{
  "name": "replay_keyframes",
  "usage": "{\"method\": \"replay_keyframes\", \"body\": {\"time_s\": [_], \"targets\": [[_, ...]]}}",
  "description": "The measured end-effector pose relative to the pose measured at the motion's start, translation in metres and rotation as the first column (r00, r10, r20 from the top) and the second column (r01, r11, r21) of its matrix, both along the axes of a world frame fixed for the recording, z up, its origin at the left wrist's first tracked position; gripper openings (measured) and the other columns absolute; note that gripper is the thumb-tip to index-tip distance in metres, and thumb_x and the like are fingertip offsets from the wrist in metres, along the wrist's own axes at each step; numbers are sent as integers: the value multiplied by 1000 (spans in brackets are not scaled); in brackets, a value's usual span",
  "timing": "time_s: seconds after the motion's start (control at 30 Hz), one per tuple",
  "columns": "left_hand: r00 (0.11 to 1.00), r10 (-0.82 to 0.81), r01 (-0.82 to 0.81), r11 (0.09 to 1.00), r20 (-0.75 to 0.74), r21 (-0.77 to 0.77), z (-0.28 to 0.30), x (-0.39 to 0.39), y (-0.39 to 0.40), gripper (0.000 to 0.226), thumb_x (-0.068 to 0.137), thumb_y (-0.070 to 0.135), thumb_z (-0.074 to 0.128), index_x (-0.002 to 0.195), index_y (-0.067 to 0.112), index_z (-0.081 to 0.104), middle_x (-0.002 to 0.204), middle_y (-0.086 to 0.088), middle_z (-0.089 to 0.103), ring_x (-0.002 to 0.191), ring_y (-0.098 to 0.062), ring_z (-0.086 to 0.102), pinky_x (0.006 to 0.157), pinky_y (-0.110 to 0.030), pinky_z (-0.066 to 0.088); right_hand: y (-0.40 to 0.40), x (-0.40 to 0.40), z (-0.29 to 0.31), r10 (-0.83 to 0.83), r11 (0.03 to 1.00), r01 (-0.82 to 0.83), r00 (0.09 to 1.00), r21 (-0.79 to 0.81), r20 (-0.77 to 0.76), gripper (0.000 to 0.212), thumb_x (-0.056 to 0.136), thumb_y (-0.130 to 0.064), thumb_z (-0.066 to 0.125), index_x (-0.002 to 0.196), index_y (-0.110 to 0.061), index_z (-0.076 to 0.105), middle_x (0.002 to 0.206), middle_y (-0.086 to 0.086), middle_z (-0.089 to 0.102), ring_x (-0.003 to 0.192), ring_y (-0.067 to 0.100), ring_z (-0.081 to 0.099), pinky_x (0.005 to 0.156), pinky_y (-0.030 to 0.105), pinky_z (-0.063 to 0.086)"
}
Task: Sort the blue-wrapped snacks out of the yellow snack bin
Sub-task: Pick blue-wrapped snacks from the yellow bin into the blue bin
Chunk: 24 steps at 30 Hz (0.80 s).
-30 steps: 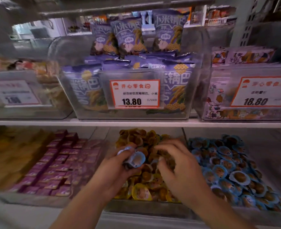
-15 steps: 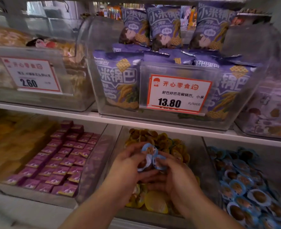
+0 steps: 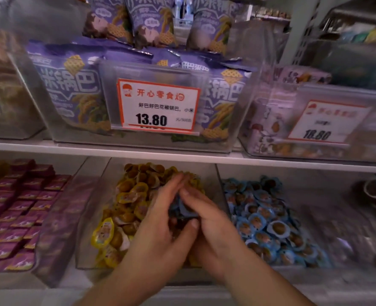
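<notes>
Since the earlier frame both hands close together: left hand (image 3: 160,226) and right hand (image 3: 206,219) now cup a blue snack bunch (image 3: 182,209) above the yellow bin (image 3: 89,217); it awaits transfer to the blue bin (image 3: 222,173)

The white shelf (image 3: 182,156) hangs low over the yellow snack bin (image 3: 89,217), leaving entry only from the front; clear bin walls flank both sides.
</notes>
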State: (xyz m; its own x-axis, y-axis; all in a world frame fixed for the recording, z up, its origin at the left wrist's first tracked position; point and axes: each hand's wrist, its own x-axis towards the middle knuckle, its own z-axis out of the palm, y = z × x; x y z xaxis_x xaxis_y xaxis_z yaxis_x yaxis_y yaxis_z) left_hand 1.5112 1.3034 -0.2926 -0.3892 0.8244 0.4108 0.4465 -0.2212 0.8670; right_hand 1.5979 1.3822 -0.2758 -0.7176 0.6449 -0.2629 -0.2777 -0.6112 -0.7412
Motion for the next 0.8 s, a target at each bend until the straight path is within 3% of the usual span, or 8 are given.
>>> {"method": "replay_keyframes", "body": {"time_s": [0.17, 0.27, 0.4, 0.5, 0.57, 0.63, 0.7, 0.8], "targets": [[997, -63, 59, 995, 48, 82, 6, 26, -9, 68, 88, 41, 60, 150, 43, 31, 153, 24, 37, 140, 2, 37, 104, -11, 34, 5, 48, 16, -5, 978, -7, 998, 207, 59, 23, 78, -9, 77, 101, -15, 77, 105, 15, 75, 96, 24, 73, 76, 31, 59], [994, -57, 59, 998, -90, 19, 2, 22, -5, 46, 96, 45, 51, 142, 42, 46, 144, 25, 49, 134, 3, 44, 102, -12, 37, 31, 77, 25, -160, 933, 132, 985, 334, 58, 25, 67, -9, 82, 92, -11, 79, 92, 16, 75, 77, 18, 73, 58, 26, 55], [957, 2, -49, 987, -289, -155, -5, 0, 12, 33, 92, 47, 44, 114, 41, 68, 122, 32, 59, 122, 11, 50, 100, -23, 45, 106, 98, 22, -448, 866, 372, 874, 335, 188, 16, 91, -11, 63, 103, -6, 72, 94, 12, 73, 85, 23, 71, 69, 37, 56], [920, 9, -96, 974, -391, -204, -9, -7, 23, 34, 91, 48, 44, 113, 39, 68, 115, 34, 56, 116, 6, 54, 94, -11, 39, 152, 111, 7, -541, 813, 326, 731, 483, 416, 25, 98, -27, 56, 110, -11, 70, 112, 11, 72, 101, 26, 69, 90, 43, 54], [907, 10, -116, 967, -422, -227, -11, -13, 27, 29, 94, 43, 48, 114, 36, 68, 113, 30, 59, 114, 1, 56, 94, -17, 42, 164, 122, -8, -612, 743, 244, 625, 623, 484, 26, 98, -27, 56, 112, -12, 71, 118, 10, 71, 109, 27, 66, 99, 45, 51], [880, 0, -139, 956, -475, -258, -15, -20, 27, 23, 97, 32, 55, 115, 35, 68, 113, 24, 62, 112, -4, 57, 95, -28, 47, 160, 126, -17, -657, 685, 251, 618, 684, 432, 17, 94, -22, 60, 99, -17, 75, 102, 2, 75, 100, 22, 69, 86, 35, 57], [868, 18, -174, 947, -497, -269, -17, -27, 28, 25, 97, 22, 56, 115, 34, 68, 113, 19, 65, 110, -7, 59, 94, -29, 48, 145, 120, -12, -702, 572, 223, 631, 789, 330, 16, 92, -14, 60, 89, -22, 74, 92, -8, 73, 93, 4, 67, 69, 12, 51], [872, 98, -259, 924, -480, -281, -15, -38, 27, 36, 94, 6, 52, 116, 30, 69, 113, 12, 69, 103, -9, 63, 83, -19, 44, 103, 99, 7, -682, 365, 140, 714, 921, 162, 29, 92, -3, 56, 93, -27, 72, 92, -17, 72, 88, -8, 65, 70, 0, 42]]}}
